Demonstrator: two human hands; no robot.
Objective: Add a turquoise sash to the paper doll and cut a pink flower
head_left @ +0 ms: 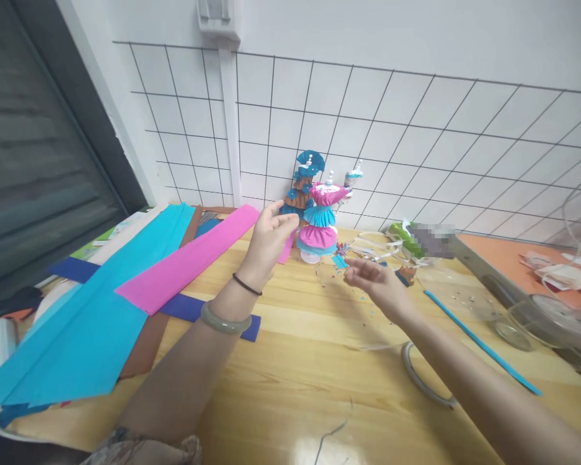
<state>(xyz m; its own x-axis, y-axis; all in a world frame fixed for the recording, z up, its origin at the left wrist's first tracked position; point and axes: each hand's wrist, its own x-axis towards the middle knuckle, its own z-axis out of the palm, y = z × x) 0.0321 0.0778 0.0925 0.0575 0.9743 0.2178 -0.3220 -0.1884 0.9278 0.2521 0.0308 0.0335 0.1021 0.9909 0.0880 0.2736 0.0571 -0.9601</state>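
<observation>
A tiered tower of ruffled pink and blue crepe paper (318,237), topped with white beads, stands upright on a white base. Just left of it is my left hand (270,234), its fingers stretched out and slightly bent, with nothing visible in them. My right hand (374,282) hovers right of the tower's foot, half curled, its thumb apart from the fingers. A small blue paper piece (339,261) lies by those fingertips; whether they touch it I cannot tell. Behind the left fingers a pink paper strip (286,248) is partly hidden.
Blue crepe sheets (91,303) and a folded pink sheet (188,261) cover the table's left. A brown-and-blue tower (300,187) stands behind. On the right lie a tape ring (423,381), a thin blue strip (481,342) and clear dishes (516,332). Wire grid (314,100) backs the table.
</observation>
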